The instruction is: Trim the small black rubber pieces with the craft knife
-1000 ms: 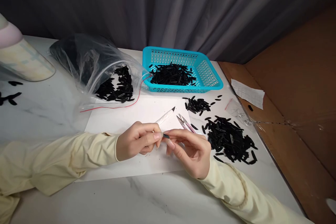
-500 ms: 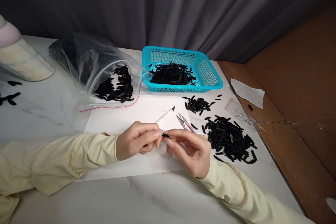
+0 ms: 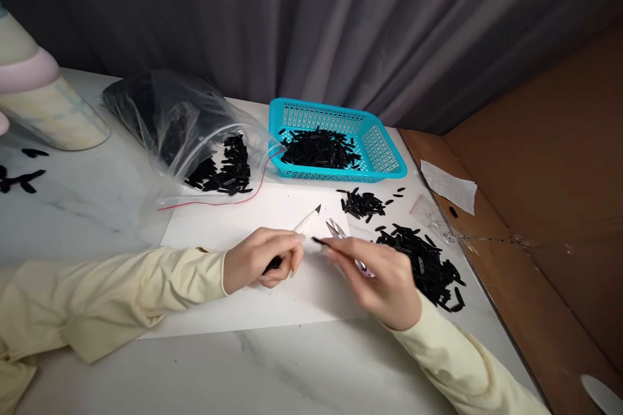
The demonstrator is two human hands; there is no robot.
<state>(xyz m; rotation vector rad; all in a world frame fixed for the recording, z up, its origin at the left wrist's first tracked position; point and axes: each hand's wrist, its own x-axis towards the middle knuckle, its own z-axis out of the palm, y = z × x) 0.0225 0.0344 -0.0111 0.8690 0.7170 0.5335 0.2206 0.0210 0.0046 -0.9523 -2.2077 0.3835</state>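
Note:
My right hand pinches a small, thin black piece by its end, over the white paper. My left hand is closed, with black pieces partly showing under its curled fingers; how many I cannot tell. Just beyond the hands lie a craft knife with a white-wrapped handle and small thread snips, whose handles my right hand partly hides. A large heap of black pieces lies beside my right hand, and a smaller heap sits behind it.
A blue perforated basket holding black pieces stands at the back. Left of it lies an open clear bag of similar pieces. A pastel bottle stands far left. Cardboard with a paper slip borders the right.
My hands have come apart. The right hand has moved right with a black piece in its pinch, while the left stays closed near the same spot. The view has shifted slightly.

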